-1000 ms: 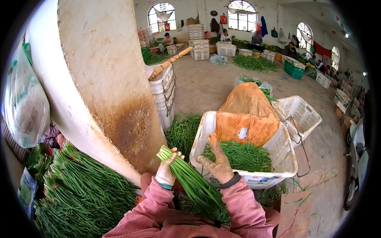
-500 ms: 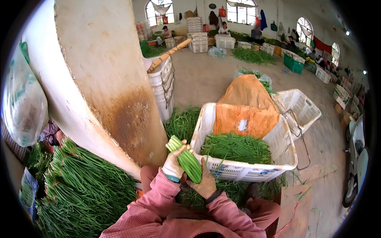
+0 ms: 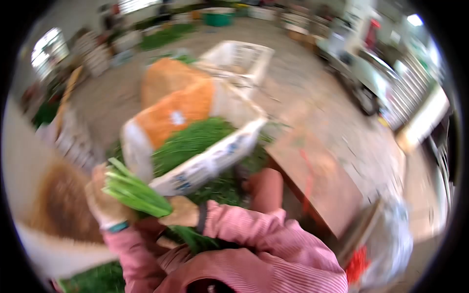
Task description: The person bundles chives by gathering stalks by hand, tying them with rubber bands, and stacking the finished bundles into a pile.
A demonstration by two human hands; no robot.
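Note:
A bunch of garlic chives [image 3: 139,194] lies across the front of my body, its pale stem ends up and to the left. My right hand [image 3: 181,212] is wrapped round the bunch lower down, with darker leaves hanging below the fist. My left hand [image 3: 105,200], in a pale glove, rests flat beside the stem ends with its fingers stretched up; blur softens its outline. Just beyond both hands stands a white plastic crate [image 3: 210,166] holding loose chives [image 3: 195,141] and an orange cloth [image 3: 176,110] draped over its far side.
Behind the crate is another white crate [image 3: 237,56]. A brown board [image 3: 317,178] with a red string lies at right, near a clear plastic bag [image 3: 391,239]. A scooter [image 3: 364,73] stands farther back. The stained pillar [image 3: 63,200] is close on my left.
My view has swung right, bringing the board, plastic bag and scooter further in. My left hand has opened from around the stems, while my right hand now grips the bunch.

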